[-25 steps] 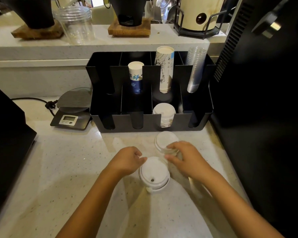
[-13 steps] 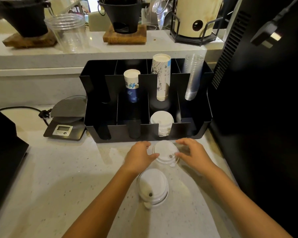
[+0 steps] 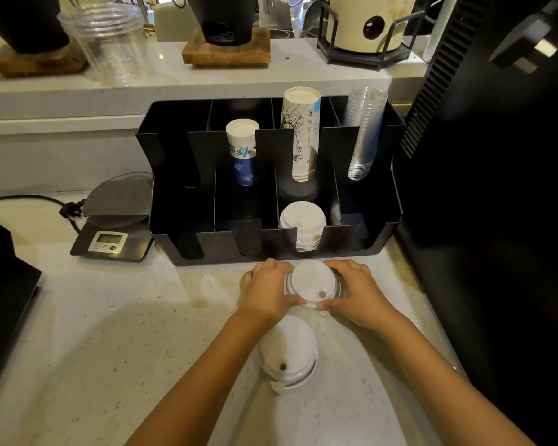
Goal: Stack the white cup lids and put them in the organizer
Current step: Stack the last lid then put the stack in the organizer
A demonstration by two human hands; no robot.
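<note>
Both hands have moved up from the nearer lid pile (image 3: 288,352) to the far one: the left hand (image 3: 266,291) and right hand (image 3: 356,294) now close around a small stack of white lids (image 3: 311,283) on the desk (image 3: 110,349), just in front of the black organizer (image 3: 390,220). A stack of lids (image 3: 302,220) already sits in its front compartment, third from the left. The nearer pile lies untouched, so the gathering looks only partly done.

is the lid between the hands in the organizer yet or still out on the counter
Out. The lid lies on the counter just before the organizer, with the left hand and right hand gripping its rim.
</note>
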